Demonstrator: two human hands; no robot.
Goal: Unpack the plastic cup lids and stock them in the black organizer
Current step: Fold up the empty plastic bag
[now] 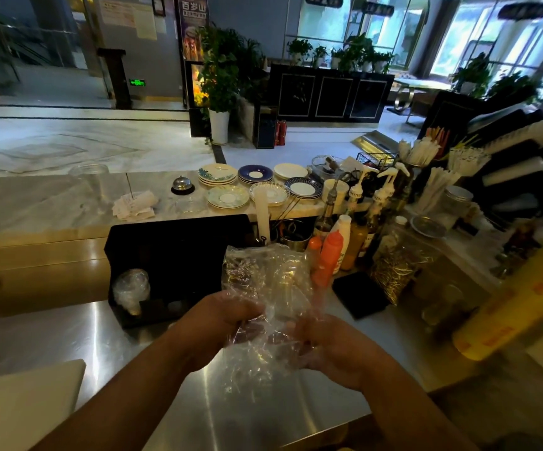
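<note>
Clear plastic bag gripped by 2 hands above the steel counter.
The left hand and right hand are both closed on the bag's lower part; whether lids remain inside is unclear. Behind it stands the black organizer, with clear lids stacked in its left compartment; an orange squeeze bottle stands just right of the bag.

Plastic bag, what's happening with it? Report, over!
Both hands, left hand and right hand, grip the clear plastic bag. Black organizer behind, some lids inside. Nothing between.
</note>
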